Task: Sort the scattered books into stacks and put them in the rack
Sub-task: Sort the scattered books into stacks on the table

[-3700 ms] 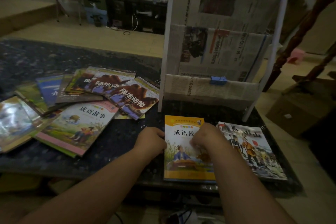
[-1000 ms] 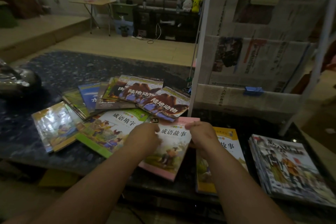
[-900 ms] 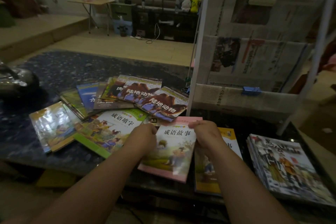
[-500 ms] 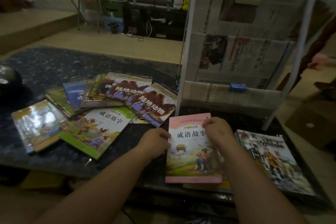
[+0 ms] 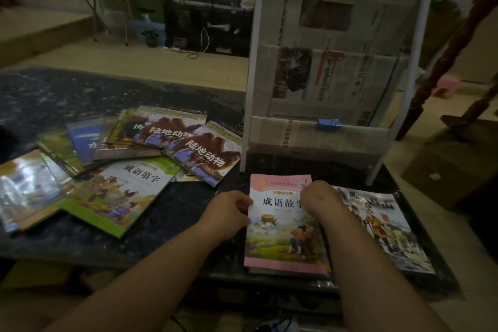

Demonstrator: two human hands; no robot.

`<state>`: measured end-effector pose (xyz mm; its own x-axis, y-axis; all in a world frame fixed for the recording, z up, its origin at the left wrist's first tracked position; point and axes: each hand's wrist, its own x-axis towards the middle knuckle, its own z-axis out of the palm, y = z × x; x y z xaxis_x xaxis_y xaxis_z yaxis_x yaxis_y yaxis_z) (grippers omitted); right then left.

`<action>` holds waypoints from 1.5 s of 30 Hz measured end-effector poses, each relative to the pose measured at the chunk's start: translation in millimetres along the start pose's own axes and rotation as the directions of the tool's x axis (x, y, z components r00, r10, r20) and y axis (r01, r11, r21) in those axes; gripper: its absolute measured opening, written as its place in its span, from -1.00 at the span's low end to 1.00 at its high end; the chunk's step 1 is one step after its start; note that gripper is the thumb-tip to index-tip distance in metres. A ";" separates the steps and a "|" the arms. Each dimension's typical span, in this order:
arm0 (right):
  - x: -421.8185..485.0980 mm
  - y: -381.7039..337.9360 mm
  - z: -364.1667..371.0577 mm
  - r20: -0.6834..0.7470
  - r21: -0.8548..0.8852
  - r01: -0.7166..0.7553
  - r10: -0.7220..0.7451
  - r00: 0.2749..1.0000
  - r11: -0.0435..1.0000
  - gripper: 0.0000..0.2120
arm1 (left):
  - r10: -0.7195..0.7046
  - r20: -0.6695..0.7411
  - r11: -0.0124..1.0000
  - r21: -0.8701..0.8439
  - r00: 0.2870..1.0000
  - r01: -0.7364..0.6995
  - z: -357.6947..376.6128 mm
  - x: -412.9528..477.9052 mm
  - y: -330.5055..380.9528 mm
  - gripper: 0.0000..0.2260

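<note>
A pink-bordered book (image 5: 283,234) lies flat on a small stack at the table's front, below the white rack (image 5: 331,89). My left hand (image 5: 229,214) grips its left edge with curled fingers. My right hand (image 5: 319,198) is curled on the book's upper right part and hides some of the title. A second stack with a grey illustrated cover (image 5: 382,226) lies just to the right. Scattered books cover the left of the table, among them a green-bordered book (image 5: 121,194) and two brown animal books (image 5: 207,153).
The rack's pockets are lined with newspaper, with a blue clip (image 5: 328,124) on the lowest one. The dark marble table (image 5: 54,94) ends close to my body. A cardboard box (image 5: 447,167) and wooden furniture legs stand on the floor at right.
Both hands lifted the pink book off the scattered pile at left and carried it right. It now lies on the orange-bordered book, covering it.
</note>
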<state>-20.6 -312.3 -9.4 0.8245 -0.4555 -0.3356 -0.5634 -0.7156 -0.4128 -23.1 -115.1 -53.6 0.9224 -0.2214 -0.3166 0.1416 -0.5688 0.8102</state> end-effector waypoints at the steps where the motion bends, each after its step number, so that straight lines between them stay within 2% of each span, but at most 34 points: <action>1: 1.0 -1.1 0.4 0.016 -0.013 -0.005 0.006 1.000 1.000 -0.69 | 0.002 0.003 1.000 -0.003 1.000 -0.002 0.1 -0.3 -0.3 -0.66; 4: 0.0 -2.1 0.1 0.031 -0.062 -0.045 0.047 0.998 0.997 -0.68 | 0.004 0.009 1.000 0.000 1.000 -0.004 1.2 -1.7 -0.6 -0.66; 9: 0.4 0.6 3.3 0.031 -0.048 0.037 -0.036 0.999 0.998 -0.69 | -0.009 0.000 0.999 -0.040 1.000 0.009 4.2 -2.5 -0.6 -0.66; 12: 6.0 0.0 7.4 0.066 -0.082 0.061 -0.056 0.996 0.995 -0.69 | -0.034 0.046 0.993 -0.111 0.998 0.039 7.5 -3.7 1.4 -0.56; 16: 9.7 0.9 9.3 0.130 -0.124 0.066 -0.050 0.990 0.990 -0.70 | -0.008 0.031 0.996 -0.091 0.999 0.011 11.2 -3.7 1.0 -0.46; 23: 8.0 3.5 12.7 0.079 -0.085 0.074 -0.067 0.995 0.994 -0.70 | -0.035 0.015 0.993 -0.111 0.999 0.037 12.5 1.3 -2.0 -0.43; 28: 4.5 0.8 12.1 0.070 -0.041 0.062 -0.060 0.996 0.997 -0.74 | -0.022 0.030 0.997 -0.077 0.999 0.024 11.4 -0.6 -1.8 -0.46; 30: 3.4 -3.4 12.0 0.091 -0.085 0.060 -0.053 0.994 0.995 -0.79 | -0.006 0.038 0.998 -0.055 0.999 0.008 7.9 -1.2 -1.4 -0.53; 31: 3.9 -6.1 12.7 0.086 -0.095 0.058 -0.050 0.995 0.994 -0.74 | 0.009 0.026 0.999 -0.041 1.000 -0.008 4.3 -1.4 -1.3 -0.58; 33: 3.4 -12.8 13.1 0.045 -0.059 0.074 -0.071 0.996 0.996 -0.68 | 0.035 -0.023 0.999 0.042 0.999 -0.034 -7.1 -3.1 -0.5 -0.66; 39: -10.1 -35.1 21.5 0.011 0.129 0.221 -0.224 0.974 0.967 -0.69 | 0.095 -0.238 0.923 0.386 0.967 0.004 -54.3 -13.3 -9.5 -0.63; 42: -15.6 -49.4 32.1 0.028 0.164 0.259 -0.267 0.963 0.952 -0.70 | 0.165 -0.339 0.807 0.586 0.926 0.071 -73.5 -15.0 -26.5 -0.67; 45: -21.6 -63.6 41.1 0.046 0.218 0.325 -0.342 0.939 0.920 -0.76 | 0.110 -0.384 0.671 0.709 0.917 0.217 -89.0 -13.3 -46.7 -0.62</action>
<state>-4.7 -235.2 -10.6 0.9642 -0.1584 -0.2127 -0.2621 -0.6913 -0.6733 -10.0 -15.0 -43.3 0.9992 0.0389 -0.0117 0.0401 -0.9913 0.1253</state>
